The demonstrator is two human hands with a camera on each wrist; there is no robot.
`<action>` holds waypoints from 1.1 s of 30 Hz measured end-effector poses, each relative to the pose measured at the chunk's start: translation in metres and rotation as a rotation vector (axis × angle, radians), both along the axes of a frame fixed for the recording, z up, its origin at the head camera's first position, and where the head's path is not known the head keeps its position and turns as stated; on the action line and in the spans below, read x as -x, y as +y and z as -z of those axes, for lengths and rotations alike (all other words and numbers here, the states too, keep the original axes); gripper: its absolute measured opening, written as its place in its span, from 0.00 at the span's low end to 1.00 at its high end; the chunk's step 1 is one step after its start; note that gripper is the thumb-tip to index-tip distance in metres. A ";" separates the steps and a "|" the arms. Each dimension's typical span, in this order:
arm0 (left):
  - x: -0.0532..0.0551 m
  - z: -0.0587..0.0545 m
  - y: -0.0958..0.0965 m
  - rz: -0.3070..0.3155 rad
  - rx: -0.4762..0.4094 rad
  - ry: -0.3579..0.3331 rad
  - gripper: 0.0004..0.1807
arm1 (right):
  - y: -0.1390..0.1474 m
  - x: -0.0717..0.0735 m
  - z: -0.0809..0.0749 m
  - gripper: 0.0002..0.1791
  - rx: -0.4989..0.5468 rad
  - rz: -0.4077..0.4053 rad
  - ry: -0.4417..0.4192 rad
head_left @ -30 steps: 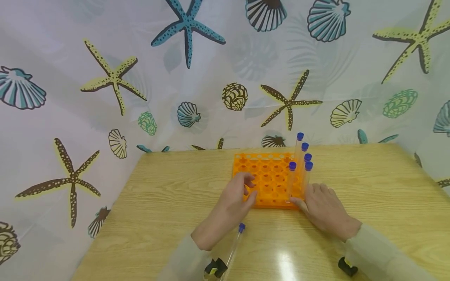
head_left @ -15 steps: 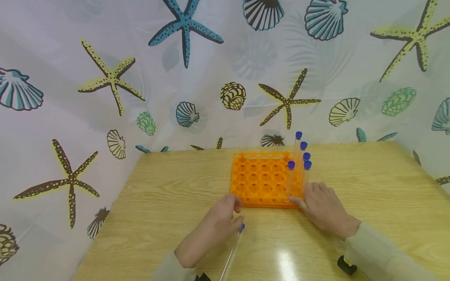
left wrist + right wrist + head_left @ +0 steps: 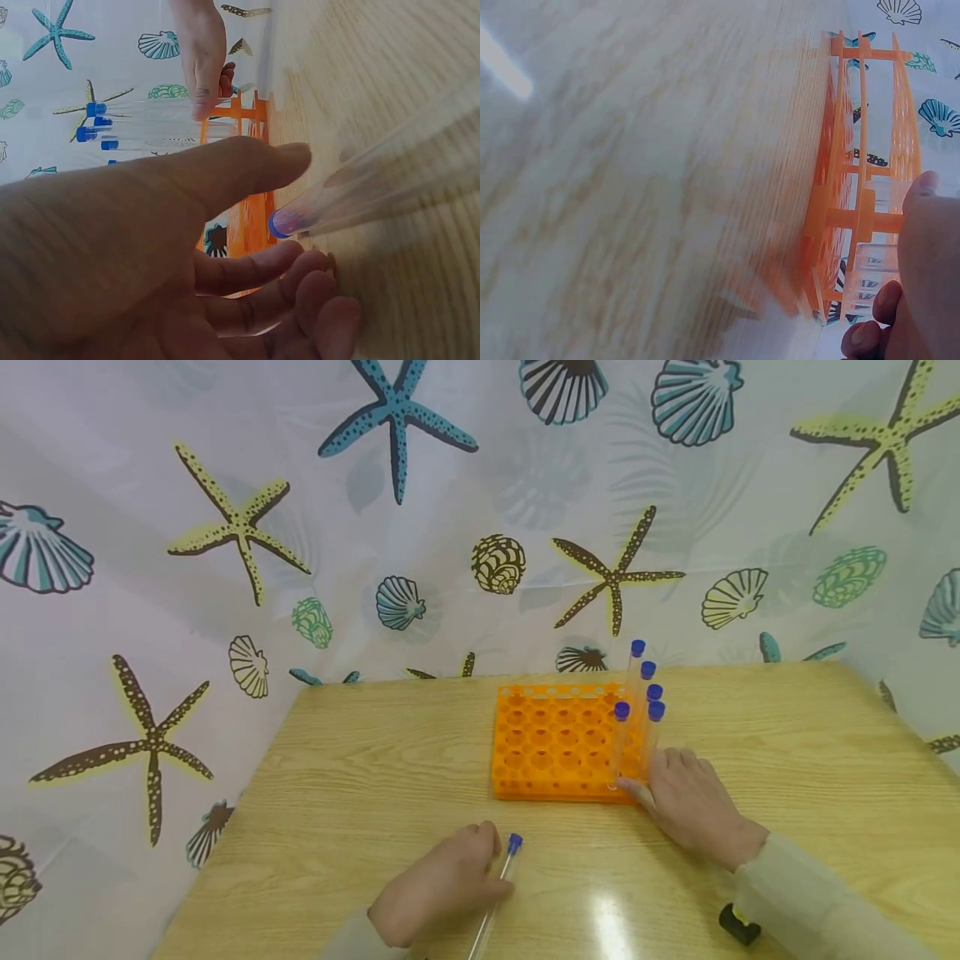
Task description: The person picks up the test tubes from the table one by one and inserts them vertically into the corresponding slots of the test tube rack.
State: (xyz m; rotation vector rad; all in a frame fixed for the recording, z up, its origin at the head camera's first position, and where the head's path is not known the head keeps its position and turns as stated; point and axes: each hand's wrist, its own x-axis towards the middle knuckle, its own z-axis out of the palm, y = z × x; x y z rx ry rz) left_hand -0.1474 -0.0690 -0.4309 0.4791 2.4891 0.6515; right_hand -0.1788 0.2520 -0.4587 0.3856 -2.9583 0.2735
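A clear test tube with a blue cap (image 3: 515, 841) lies on the wooden table, in front of the rack. My left hand (image 3: 450, 878) hovers at this tube, thumb and fingers apart around its capped end. In the left wrist view the tube (image 3: 390, 169) passes beyond the fingertips, not pinched. An orange test tube rack (image 3: 555, 790) stands farther back. Several blue-capped tubes (image 3: 619, 743) are upright at its right end. My right hand (image 3: 693, 810) holds the rack's front right corner, thumb on the front edge and fingers along the side.
Behind and beside the wooden table (image 3: 360, 743) hangs a white curtain (image 3: 450, 468) printed with starfish and shells. A black wrist device (image 3: 740, 925) shows below the right sleeve. The rack's left holes hold no tubes.
My left hand has drawn back from the rack's left side, down toward the lying test tube. My right hand stays at the rack's corner, and the tubes have not moved.
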 end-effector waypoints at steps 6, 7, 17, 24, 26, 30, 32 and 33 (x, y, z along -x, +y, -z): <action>-0.004 0.002 -0.003 0.021 -0.003 0.001 0.17 | 0.000 0.000 0.000 0.28 0.004 -0.002 0.003; -0.005 0.003 -0.004 0.025 -0.005 0.008 0.16 | 0.000 0.000 0.000 0.28 0.004 -0.002 0.002; -0.007 0.005 -0.005 0.049 -0.048 0.061 0.12 | 0.000 -0.001 -0.001 0.29 0.009 0.010 -0.019; -0.008 0.007 -0.005 0.045 -0.063 0.081 0.11 | 0.000 0.000 0.000 0.31 0.014 0.011 -0.028; -0.008 0.007 -0.005 0.047 -0.067 0.087 0.11 | 0.000 0.000 0.000 0.32 0.016 0.011 -0.029; -0.007 0.007 -0.005 0.044 -0.085 0.070 0.11 | -0.001 0.000 -0.001 0.33 0.016 0.016 -0.038; -0.007 0.007 -0.005 0.041 -0.093 0.054 0.10 | -0.001 0.000 -0.001 0.33 0.016 0.018 -0.039; -0.007 0.006 -0.005 0.040 -0.093 0.050 0.10 | -0.001 0.000 -0.001 0.33 0.016 0.017 -0.039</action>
